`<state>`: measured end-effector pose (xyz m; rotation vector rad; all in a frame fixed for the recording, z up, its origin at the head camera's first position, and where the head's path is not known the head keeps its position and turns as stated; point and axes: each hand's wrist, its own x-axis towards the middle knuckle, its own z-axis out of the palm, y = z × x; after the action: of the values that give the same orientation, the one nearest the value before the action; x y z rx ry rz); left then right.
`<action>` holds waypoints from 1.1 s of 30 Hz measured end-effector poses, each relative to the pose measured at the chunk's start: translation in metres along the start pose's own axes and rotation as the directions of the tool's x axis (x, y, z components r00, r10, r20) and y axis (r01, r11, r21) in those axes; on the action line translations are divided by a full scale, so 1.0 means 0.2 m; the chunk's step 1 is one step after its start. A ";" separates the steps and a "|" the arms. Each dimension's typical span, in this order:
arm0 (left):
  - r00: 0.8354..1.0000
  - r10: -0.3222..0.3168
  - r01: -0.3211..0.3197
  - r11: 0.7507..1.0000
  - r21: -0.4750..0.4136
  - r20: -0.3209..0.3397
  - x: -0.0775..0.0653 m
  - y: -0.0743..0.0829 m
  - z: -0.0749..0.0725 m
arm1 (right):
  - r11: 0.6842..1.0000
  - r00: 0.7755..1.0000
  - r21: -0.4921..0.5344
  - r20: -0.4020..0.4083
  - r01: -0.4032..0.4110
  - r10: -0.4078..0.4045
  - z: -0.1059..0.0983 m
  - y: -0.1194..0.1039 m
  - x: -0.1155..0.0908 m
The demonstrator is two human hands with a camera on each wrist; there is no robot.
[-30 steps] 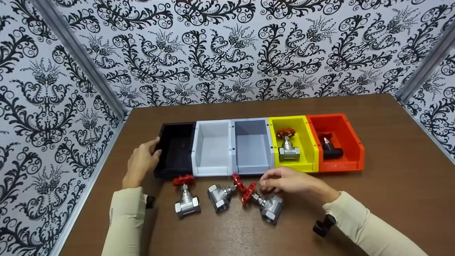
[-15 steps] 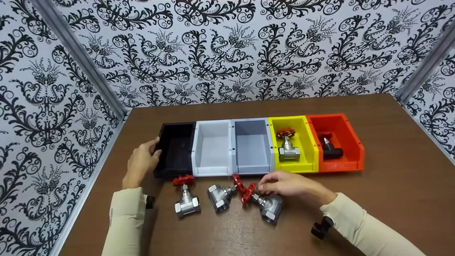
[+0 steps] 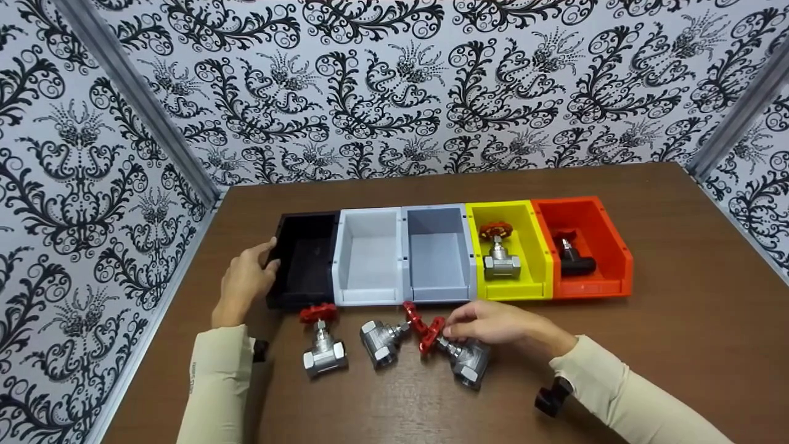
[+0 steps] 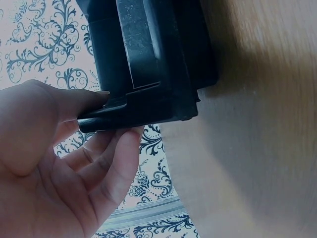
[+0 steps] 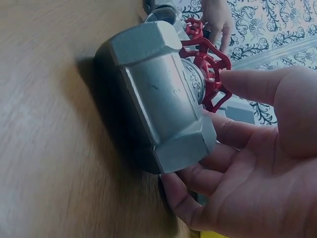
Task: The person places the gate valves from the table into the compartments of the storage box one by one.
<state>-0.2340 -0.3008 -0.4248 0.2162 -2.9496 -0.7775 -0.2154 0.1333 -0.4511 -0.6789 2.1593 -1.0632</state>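
My left hand [image 3: 245, 280] holds the left wall of a black bin [image 3: 303, 300]; in the left wrist view the thumb lies on the inner side of the wall [image 4: 119, 115] and the fingers lie outside it. My right hand [image 3: 493, 322] is around a silver valve [image 3: 471, 366] with a red handwheel [image 3: 431, 336]. In the right wrist view its thumb meets the handwheel [image 5: 212, 74], while the other fingers curl behind the valve body [image 5: 166, 99], partly hidden. This valve lies on the table, its handwheel against that of a second silver valve [image 3: 378, 343].
A third valve [image 3: 325, 356] lies at the left, before the black bin. White [image 3: 370, 297], grey [image 3: 441, 292], yellow [image 3: 515, 290] and red [image 3: 595, 288] bins continue the row. The yellow one contains a valve [image 3: 502, 265]; a black-bodied valve [image 3: 577, 264] is in the red one.
My right hand has come down and slightly left onto the nearest valve, and its fingers have closed in around it. The left hand has stayed on the black bin.
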 end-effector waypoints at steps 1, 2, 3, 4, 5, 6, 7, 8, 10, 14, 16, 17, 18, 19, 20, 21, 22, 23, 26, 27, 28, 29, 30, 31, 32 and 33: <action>1.000 -0.002 0.002 1.000 0.000 0.001 0.00 0.00 0.00 | 1.000 1.000 0.003 0.001 -0.002 0.002 0.00 0.00 0.00; 1.000 -0.005 0.005 1.000 0.000 0.004 0.00 0.00 0.00 | 1.000 1.000 0.005 0.003 -0.008 0.008 0.00 0.00 0.00; 1.000 -0.007 0.007 1.000 0.000 0.007 0.00 0.00 0.00 | 1.000 1.000 0.014 0.008 -0.011 0.010 0.00 0.00 0.00; 1.000 -0.009 0.009 1.000 0.000 0.010 0.00 0.00 0.00 | 1.000 1.000 0.018 0.011 -0.013 0.013 0.01 0.00 0.00; 1.000 -0.011 0.011 1.000 0.001 0.011 0.00 0.00 0.00 | 1.000 1.000 0.016 0.013 -0.014 0.014 0.01 0.00 0.00; 1.000 -0.011 0.011 1.000 0.001 0.010 0.00 0.00 0.00 | 1.000 1.000 0.020 0.016 -0.015 0.014 0.01 0.00 0.00; 1.000 -0.011 0.011 1.000 0.001 0.008 0.00 0.00 0.00 | 1.000 1.000 0.012 0.020 -0.010 0.010 0.01 0.00 0.00; 1.000 -0.010 0.010 1.000 0.000 0.007 0.00 0.00 0.00 | 1.000 1.000 0.006 0.024 -0.007 0.007 0.01 0.00 0.00; 1.000 -0.006 0.006 1.000 -0.001 0.002 0.00 0.00 0.00 | 1.000 1.000 -0.015 0.030 0.004 -0.004 0.01 0.00 0.00; 1.000 0.000 -0.001 1.000 -0.004 -0.004 0.01 0.00 0.00 | 1.000 0.999 -0.015 0.047 0.020 -0.019 0.02 0.00 0.00; 1.000 0.001 -0.001 1.000 -0.005 -0.006 0.01 -0.01 0.00 | 1.000 0.998 -0.006 0.057 0.023 -0.023 0.02 0.00 -0.01; 1.000 0.001 -0.001 1.000 -0.005 -0.007 0.01 -0.01 0.00 | 1.000 0.998 0.011 0.065 0.021 -0.022 0.02 0.00 -0.01; 1.000 0.001 -0.001 1.000 -0.005 -0.009 0.01 -0.01 0.00 | 1.000 0.997 0.021 0.070 0.020 -0.021 0.02 0.00 -0.01; 1.000 0.001 -0.001 1.000 -0.005 -0.011 0.01 -0.01 0.00 | 0.999 0.997 0.028 0.074 0.020 -0.022 0.02 0.00 -0.01; 1.000 0.001 -0.001 1.000 -0.005 -0.013 0.00 -0.01 0.01 | 0.999 0.997 0.036 0.079 0.019 -0.022 0.03 0.00 -0.01; 1.000 0.001 -0.001 1.000 -0.005 -0.013 0.00 -0.01 0.01 | 0.999 0.996 0.042 0.083 0.018 -0.021 0.03 0.00 -0.01; 1.000 0.001 -0.001 1.000 -0.007 -0.009 0.00 0.00 0.01 | 0.999 0.996 0.038 0.086 0.022 -0.025 0.03 0.00 -0.01; 1.000 -0.001 0.001 1.000 -0.008 -0.005 0.00 -0.01 0.01 | 0.999 0.995 0.030 0.090 0.029 -0.032 0.03 0.00 -0.01; 1.000 -0.005 0.005 1.000 -0.011 0.008 0.00 -0.01 0.00 | 0.999 0.994 0.001 0.095 0.046 -0.046 0.04 0.01 -0.01; 1.000 -0.006 0.006 1.000 -0.012 0.011 0.00 -0.01 0.00 | 0.999 0.994 -0.009 0.097 0.049 -0.048 0.04 0.01 -0.01; 1.000 -0.007 0.007 1.000 -0.014 0.014 0.00 -0.01 0.00 | 0.999 0.994 -0.016 0.097 0.050 -0.048 0.04 0.01 -0.01; 1.000 -0.008 0.008 1.000 -0.015 0.013 0.00 -0.01 0.00 | 0.999 0.994 -0.017 0.097 0.047 -0.045 0.04 0.01 -0.01; 1.000 -0.007 0.007 1.000 -0.016 0.011 0.00 -0.01 0.00 | 0.999 0.995 -0.015 0.097 0.042 -0.040 0.04 0.01 -0.01; 1.000 -0.008 0.008 1.000 -0.017 0.009 0.00 -0.01 0.00 | 0.999 0.995 -0.016 0.094 0.038 -0.036 0.04 0.01 -0.01; 1.000 -0.008 0.008 1.000 -0.018 0.007 0.00 -0.01 0.00 | 0.999 0.995 -0.015 0.092 0.033 -0.031 0.04 0.01 -0.01; 1.000 -0.008 0.008 1.000 -0.020 0.005 0.00 -0.01 0.01 | 0.999 0.996 -0.016 0.087 0.029 -0.028 0.04 0.01 -0.01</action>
<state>-0.2343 -0.3016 -0.4264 0.2247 -2.9459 -0.8098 -0.2083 0.1308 -0.4563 -0.7523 2.0923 -1.0123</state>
